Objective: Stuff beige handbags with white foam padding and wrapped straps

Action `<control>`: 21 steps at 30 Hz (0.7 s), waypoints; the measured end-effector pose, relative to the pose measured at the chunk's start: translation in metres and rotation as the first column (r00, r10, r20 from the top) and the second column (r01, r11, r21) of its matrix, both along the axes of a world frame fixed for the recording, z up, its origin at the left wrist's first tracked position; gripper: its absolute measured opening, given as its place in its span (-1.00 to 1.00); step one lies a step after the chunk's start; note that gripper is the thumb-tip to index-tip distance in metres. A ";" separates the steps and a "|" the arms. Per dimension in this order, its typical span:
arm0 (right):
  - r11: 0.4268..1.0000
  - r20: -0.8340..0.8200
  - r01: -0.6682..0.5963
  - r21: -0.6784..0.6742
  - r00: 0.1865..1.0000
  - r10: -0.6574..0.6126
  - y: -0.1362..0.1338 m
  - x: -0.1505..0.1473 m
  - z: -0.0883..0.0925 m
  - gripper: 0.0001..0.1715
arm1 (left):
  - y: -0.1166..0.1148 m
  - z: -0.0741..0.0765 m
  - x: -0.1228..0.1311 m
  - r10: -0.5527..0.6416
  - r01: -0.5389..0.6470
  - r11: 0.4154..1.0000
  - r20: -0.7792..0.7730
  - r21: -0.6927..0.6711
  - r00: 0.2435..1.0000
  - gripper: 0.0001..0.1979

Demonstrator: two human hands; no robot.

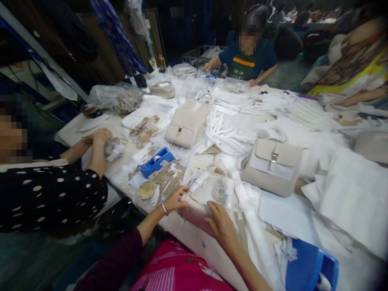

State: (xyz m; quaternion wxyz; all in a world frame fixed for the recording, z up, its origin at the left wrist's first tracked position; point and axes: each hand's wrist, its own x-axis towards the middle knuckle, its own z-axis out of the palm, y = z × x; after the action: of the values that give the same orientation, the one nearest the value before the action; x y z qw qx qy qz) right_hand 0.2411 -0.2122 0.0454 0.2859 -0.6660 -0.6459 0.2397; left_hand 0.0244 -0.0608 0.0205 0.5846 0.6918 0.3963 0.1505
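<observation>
A pale beige bag (197,213) lies at the table's near edge, with clear and white wrapping on its far side. My left hand (175,201), with a bracelet at the wrist, grips the bag's left end between thumb and fingers. Against the right part of the same bag, my right hand (222,221) rests with its fingers apart. Just beyond the bag is a coil of clear plastic (219,190). To the left of my left hand are paper scraps (166,177) and a round tin (146,189).
A blue tape dispenser (156,162) stands left of centre, another blue dispenser (312,264) at near right. Two beige flap bags (274,165) (184,125) lie beyond white padding strips (224,133). Co-workers sit at left (45,194), across (250,60) and far right (354,68).
</observation>
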 end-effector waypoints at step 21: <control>0.984 0.429 0.095 -0.150 0.903 -0.022 0.050 -0.085 -0.015 -0.47 | 0.006 -0.042 -0.002 0.070 0.078 0.936 0.398 -0.343 0.915 -0.51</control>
State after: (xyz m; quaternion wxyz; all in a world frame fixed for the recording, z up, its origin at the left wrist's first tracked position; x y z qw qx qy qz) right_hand 0.1561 -0.1626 0.0300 0.0880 -0.7430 -0.6500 0.1332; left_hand 0.0219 -0.0551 -0.0218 0.7683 0.5305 0.2859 0.2157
